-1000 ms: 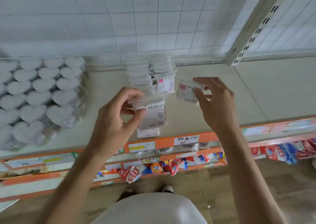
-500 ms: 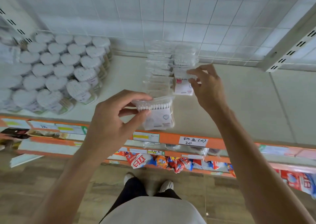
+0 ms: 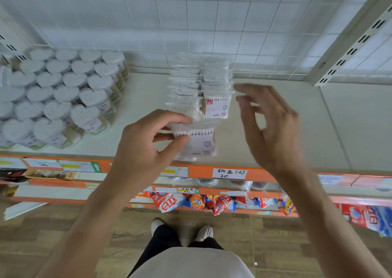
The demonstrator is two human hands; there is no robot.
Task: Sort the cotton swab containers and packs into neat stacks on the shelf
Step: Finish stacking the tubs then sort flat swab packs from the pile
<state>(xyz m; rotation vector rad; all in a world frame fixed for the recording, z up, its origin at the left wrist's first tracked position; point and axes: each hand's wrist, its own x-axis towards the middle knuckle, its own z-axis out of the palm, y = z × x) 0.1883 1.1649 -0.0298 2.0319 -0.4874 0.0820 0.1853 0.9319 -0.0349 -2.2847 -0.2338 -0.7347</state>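
Two hands work above the shelf (image 3: pixel 265 129) edge: left hand (image 3: pixel 146 148) pinches a swab pack (image 3: pixel 197 142), right hand (image 3: pixel 269 127) hovers empty, fingers loose. Beyond stand rows of packs (image 3: pixel 201 86); heart-shaped containers (image 3: pixel 59 95) sit far left.

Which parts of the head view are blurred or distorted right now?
Head view: right hand motion-blurred, fingers ghosted; left hand and its swab pack sharper; wide-angle lens bends the shelf edge and upright; lighting is soft and even, no glare.
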